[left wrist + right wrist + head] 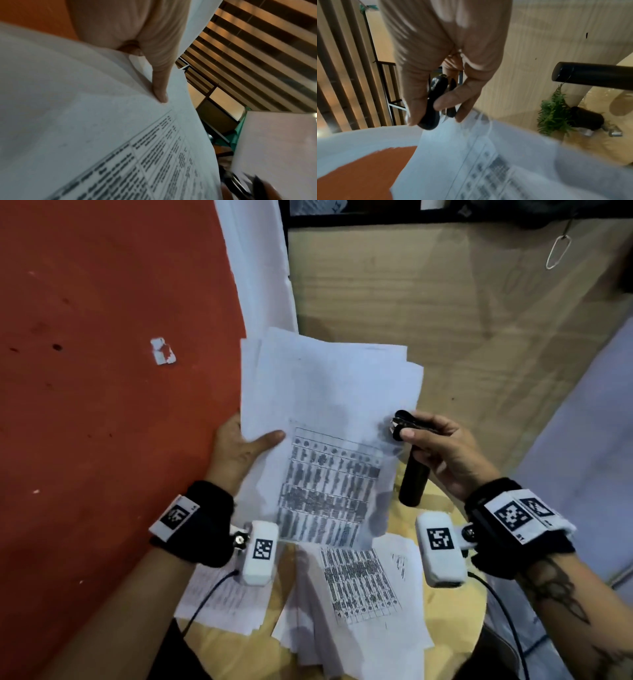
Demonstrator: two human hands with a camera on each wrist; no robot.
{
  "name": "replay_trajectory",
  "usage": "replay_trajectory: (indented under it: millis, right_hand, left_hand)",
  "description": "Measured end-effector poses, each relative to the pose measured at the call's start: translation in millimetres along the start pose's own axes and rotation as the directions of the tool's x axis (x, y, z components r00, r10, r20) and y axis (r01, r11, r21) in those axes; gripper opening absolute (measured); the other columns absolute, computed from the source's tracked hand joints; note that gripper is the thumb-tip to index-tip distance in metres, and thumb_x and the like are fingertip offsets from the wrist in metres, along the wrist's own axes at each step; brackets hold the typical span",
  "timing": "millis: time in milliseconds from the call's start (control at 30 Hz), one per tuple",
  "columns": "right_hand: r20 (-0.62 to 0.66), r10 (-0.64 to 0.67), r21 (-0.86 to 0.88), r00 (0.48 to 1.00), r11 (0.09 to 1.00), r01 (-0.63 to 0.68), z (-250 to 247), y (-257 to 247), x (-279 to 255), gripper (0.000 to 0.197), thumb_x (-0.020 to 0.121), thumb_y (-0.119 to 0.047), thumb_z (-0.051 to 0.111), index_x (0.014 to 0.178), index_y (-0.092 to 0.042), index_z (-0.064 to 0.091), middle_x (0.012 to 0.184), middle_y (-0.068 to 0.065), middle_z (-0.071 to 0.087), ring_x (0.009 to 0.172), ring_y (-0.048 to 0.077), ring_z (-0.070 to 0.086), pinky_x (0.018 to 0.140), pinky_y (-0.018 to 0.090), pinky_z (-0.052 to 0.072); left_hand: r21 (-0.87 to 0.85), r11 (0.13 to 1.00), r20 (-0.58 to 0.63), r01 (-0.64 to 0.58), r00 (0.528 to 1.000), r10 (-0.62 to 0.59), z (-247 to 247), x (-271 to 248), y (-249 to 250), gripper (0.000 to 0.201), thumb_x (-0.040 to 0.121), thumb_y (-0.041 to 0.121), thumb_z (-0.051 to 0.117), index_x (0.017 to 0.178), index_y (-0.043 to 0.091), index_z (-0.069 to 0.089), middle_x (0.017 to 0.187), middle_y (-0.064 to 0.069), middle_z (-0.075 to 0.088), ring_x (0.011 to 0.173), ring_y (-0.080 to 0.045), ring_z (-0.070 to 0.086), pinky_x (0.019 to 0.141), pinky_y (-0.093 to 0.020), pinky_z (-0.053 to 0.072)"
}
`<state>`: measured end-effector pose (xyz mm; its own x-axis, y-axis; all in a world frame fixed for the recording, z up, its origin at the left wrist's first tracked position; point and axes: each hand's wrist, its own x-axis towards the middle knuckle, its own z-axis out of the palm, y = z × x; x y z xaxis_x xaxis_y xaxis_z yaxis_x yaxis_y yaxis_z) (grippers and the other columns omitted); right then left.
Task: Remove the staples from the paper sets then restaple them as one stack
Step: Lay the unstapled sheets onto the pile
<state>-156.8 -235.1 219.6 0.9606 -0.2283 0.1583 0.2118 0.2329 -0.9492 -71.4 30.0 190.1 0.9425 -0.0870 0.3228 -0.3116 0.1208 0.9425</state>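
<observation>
A stack of white printed sheets (pixel 325 419) is held up in the air above the round wooden stool. My left hand (pixel 239 446) grips its left edge, thumb (pixel 159 86) on top of the front page (pixel 102 135), fingers behind. My right hand (pixel 431 443) pinches a black staple remover (pixel 402 422) at the stack's right edge. In the right wrist view the staple remover (pixel 435 102) sits between thumb and fingers, its jaws right at the corner of the top sheet (pixel 471 148). Whether a staple is caught there is too blurred to tell.
More printed sheets (pixel 356 594) lie loose on the wooden stool (pixel 445 628) below my hands. A black tube (pixel 414 481) sticks up under my right hand. Red floor (pixel 102 371) lies left with a paper scrap (pixel 162 352); a wooden panel (pixel 445 320) stands ahead.
</observation>
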Motion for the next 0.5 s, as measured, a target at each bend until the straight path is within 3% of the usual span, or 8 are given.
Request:
replay_trajectory:
  millis: [67,133,200,267,333,433,500]
  right_hand:
    - [-0.059,0.045,-0.043,0.997,0.998,-0.048,-9,18,1,0.032,0.064,-0.001,0.072,0.091,-0.014,0.060,0.062,-0.009,0.067,0.047,-0.001,0.055,0.041,0.011,0.038]
    - [-0.107,0.108,-0.081,0.988,0.990,-0.117,-22,47,0,0.021,0.075,-0.001,0.065,0.091,-0.013,0.058,0.062,-0.010,0.066,0.049,-0.001,0.056,0.044,0.013,0.043]
    - [-0.114,0.240,-0.139,0.964,0.957,-0.255,-34,86,-6,0.013,0.082,-0.007,0.062,0.091,-0.014,0.057,0.072,-0.007,0.067,0.066,0.004,0.061,0.055,0.020,0.049]
    - [-0.117,0.391,-0.226,0.913,0.885,-0.407,-44,130,-18,0.011,0.089,-0.013,0.058,0.099,-0.011,0.056,0.091,0.001,0.063,0.086,0.012,0.060,0.068,0.025,0.047]
    - [-0.137,0.501,-0.334,0.854,0.789,-0.516,-53,173,-30,0.023,0.092,-0.022,0.056,0.109,-0.007,0.053,0.099,0.004,0.060,0.095,0.017,0.056,0.073,0.028,0.042]
    - [-0.156,0.620,-0.465,0.769,0.641,-0.611,-57,221,-48,0.008,0.096,-0.023,0.050,0.091,-0.017,0.053,0.102,0.009,0.057,0.101,0.022,0.052,0.080,0.032,0.037]
    - [-0.185,0.671,-0.496,0.718,0.567,-0.658,-58,249,-56,0.011,0.097,-0.019,0.048,0.090,-0.012,0.050,0.101,0.020,0.054,0.101,0.024,0.052,0.081,0.035,0.040]
  left_hand:
    - [0.082,0.996,-0.053,0.015,0.999,-0.011,-23,8,-11,0.033,0.073,0.002,0.072,0.104,0.007,0.061,0.081,0.010,0.071,0.071,0.003,0.065,0.074,-0.022,0.051]
    - [0.174,0.983,-0.114,0.056,0.993,-0.036,-52,17,-28,0.034,0.081,-0.004,0.066,0.113,0.004,0.056,0.075,0.017,0.068,0.062,0.011,0.061,0.070,-0.015,0.051]
    - [0.274,0.953,-0.151,0.129,0.984,-0.090,-83,21,-52,0.038,0.083,-0.007,0.062,0.119,0.002,0.053,0.074,0.019,0.070,0.066,0.012,0.061,0.069,-0.009,0.049]
    - [0.341,0.912,-0.197,0.229,0.966,-0.169,-110,22,-80,0.043,0.082,-0.007,0.064,0.123,-0.003,0.051,0.103,-0.006,0.072,0.087,-0.008,0.063,0.079,-0.022,0.050]
    - [0.408,0.852,-0.234,0.328,0.940,-0.250,-130,19,-108,0.048,0.081,-0.009,0.064,0.126,-0.010,0.049,0.125,-0.026,0.056,0.102,-0.020,0.052,0.084,-0.031,0.044]
    - [0.548,0.723,-0.218,0.421,0.906,-0.363,-149,15,-150,0.049,0.082,-0.013,0.061,0.128,-0.015,0.044,0.130,-0.031,0.049,0.112,-0.027,0.050,0.089,-0.031,0.037]
    - [0.660,0.599,-0.218,0.453,0.879,-0.424,-160,10,-179,0.050,0.082,-0.010,0.063,0.128,-0.016,0.044,0.130,-0.033,0.049,0.120,-0.041,0.050,0.094,-0.037,0.038]
